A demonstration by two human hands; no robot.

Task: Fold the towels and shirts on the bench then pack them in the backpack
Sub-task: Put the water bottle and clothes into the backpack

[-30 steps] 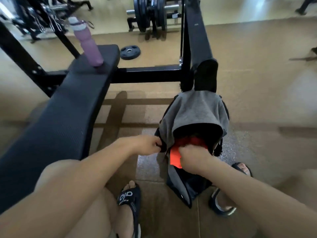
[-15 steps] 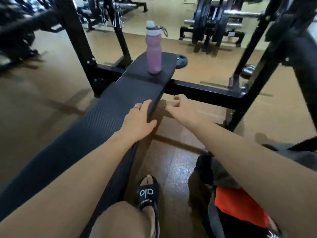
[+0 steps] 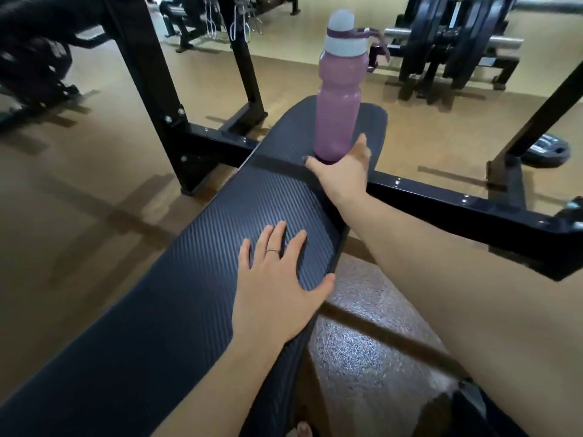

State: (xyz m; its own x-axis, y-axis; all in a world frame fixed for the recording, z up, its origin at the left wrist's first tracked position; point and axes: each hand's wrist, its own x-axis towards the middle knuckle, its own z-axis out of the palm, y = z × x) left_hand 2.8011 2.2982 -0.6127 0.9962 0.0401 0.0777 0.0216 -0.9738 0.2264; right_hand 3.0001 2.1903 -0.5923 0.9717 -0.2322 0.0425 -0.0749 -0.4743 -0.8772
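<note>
While a toe (image 3: pixel 304 429) shows at the bottom edge on the speckled floor (image 3: pixel 362 335), the left hand (image 3: pixel 277 279) lies flat on the bench (image 3: pixel 176 298), fingers straight and spread, thumb hooked over the pad's right edge, a thin ring on one finger; it grips nothing. At the lower right corner a dark shape (image 3: pixel 473 405) shows beneath the right forearm; whether it is the backpack I cannot tell. No towel or shirt can be made out in this view.

Farther along, the right hand (image 3: pixel 342 171) reaches the foot of the bottle (image 3: pixel 339 99). Its thumb lies on the left of the base and its fingers pass up the right side, so the hand cups the bottle's bottom; the fingers look extended rather than wrapped, and a firm grasp is not plain. That bottle is pink with a pale cap and a dark strap, standing upright near the bench's far end.

Beyond the pad a black frame (image 3: pixel 441 203) crosses the bench, with uprights on either side. A plate (image 3: pixel 547 149) lies on the tan floor at far right, and a rack (image 3: pixel 448 42) of plates stands at the back.
</note>
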